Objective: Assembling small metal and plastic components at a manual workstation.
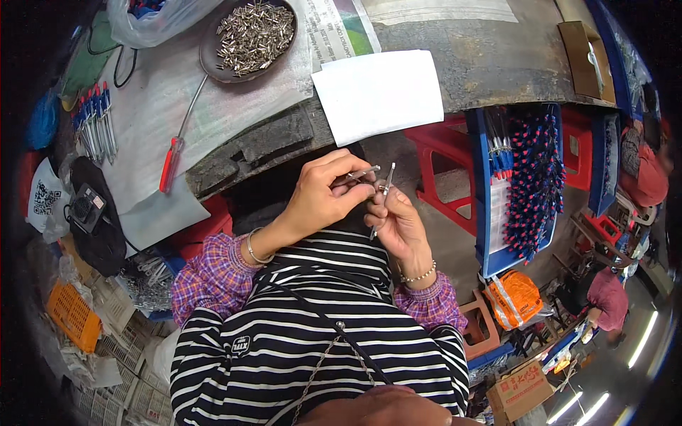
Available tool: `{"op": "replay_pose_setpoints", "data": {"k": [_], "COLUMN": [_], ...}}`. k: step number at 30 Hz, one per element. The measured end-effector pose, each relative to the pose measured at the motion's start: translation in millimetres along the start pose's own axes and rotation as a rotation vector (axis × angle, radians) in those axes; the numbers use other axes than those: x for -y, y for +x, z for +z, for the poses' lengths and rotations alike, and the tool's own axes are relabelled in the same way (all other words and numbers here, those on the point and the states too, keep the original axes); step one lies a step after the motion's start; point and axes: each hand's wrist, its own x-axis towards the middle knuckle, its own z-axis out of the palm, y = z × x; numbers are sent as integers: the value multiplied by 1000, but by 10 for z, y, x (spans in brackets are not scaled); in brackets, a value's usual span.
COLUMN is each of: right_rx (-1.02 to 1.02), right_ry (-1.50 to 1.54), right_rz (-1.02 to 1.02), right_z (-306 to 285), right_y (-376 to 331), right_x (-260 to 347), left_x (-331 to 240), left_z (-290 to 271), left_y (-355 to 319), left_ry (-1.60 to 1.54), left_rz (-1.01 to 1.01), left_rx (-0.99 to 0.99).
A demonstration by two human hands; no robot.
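My left hand [321,190] is closed in a pinch above my lap, with slim silvery pieces [364,172] between thumb and fingers. Close beside it, almost touching, my right hand [399,226] grips a thin pen-like tube [388,180], clear or silvery, tilted, its lower end showing below the fingers. What the fingertips meet on is too small to make out. Beyond my hands, a white sheet of paper [378,96] lies over the table's front edge. A dark round bowl [206,55] at the far left is heaped with small metal tips [256,39].
A red-handled screwdriver [170,165] rests against the bowl. Several red-and-blue-topped pens [96,121] lie at left. At right, a blue tray [483,245] full of such pens is beside a red stool [444,138]. An open cardboard box [584,60] sits far right; people work beyond.
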Motion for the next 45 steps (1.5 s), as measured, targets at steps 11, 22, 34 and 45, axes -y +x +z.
{"op": "replay_pose_setpoints", "data": {"k": [11,22,34,45], "right_rx": [77,-19,-73,-104], "right_ry": [-32,-72,-231,-356], "right_rz": [-14,-118,-252,-429], "right_z": [-27,11,52,141], "right_y": [15,5,-3,-1], "right_x": [47,-6,-37,-122], "left_x": [-120,-74,-115,-129], "left_z": [-45,-23,1,27], "left_y": [-42,-101,-137,-132], "left_ry": [-475,-90,-77,-117], "left_rz": [-73,-30,-21,-39], "left_rx": [10,20,-7,-32]}}
